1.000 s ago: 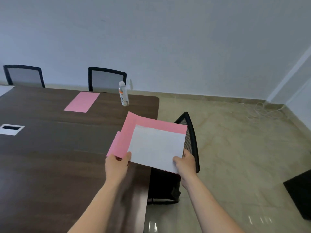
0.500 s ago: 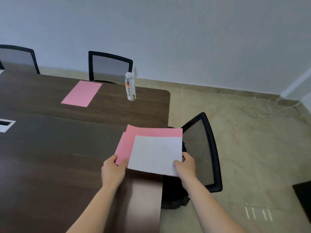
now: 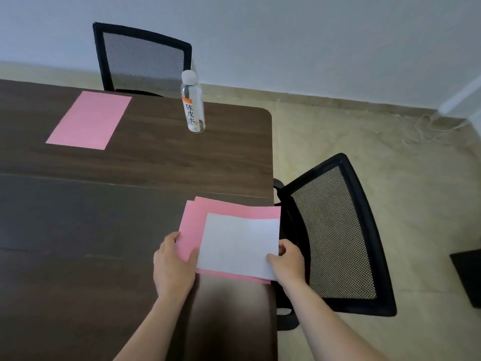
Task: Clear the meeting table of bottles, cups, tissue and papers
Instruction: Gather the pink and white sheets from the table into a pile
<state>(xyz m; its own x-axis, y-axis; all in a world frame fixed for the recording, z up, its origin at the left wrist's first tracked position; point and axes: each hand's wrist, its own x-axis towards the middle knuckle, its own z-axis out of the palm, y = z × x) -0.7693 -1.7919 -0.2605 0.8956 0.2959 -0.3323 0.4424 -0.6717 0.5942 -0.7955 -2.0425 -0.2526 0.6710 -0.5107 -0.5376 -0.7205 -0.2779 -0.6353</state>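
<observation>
**Both hands on the paper stack at the table's near right corner**

I hold a thin stack of papers (image 3: 234, 243), one white sheet lying on top of several pink ones, over the near right part of the dark brown wooden meeting table (image 3: 130, 165). Its right edge reaches just past the table's edge. My left hand (image 3: 173, 267) pinches the stack's left side, thumb laid on the pink paper. My right hand (image 3: 289, 259) grips the near right corner, thumb pressing on the white sheet and fingers curled round the edge. The two hands are apart, one at each side of the stack.

Farther off on the left, a single pink paper sheet (image 3: 89, 120) lies flat on the table. To its right, near the far right corner, stands an upright clear plastic bottle (image 3: 193, 102) with a white cap and a printed label; I cannot tell how much is in it.

A black mesh-backed chair (image 3: 143, 57) stands at the far side of the table, and another black mesh chair (image 3: 335, 230) is just right of the table, close beside my right hand.
</observation>
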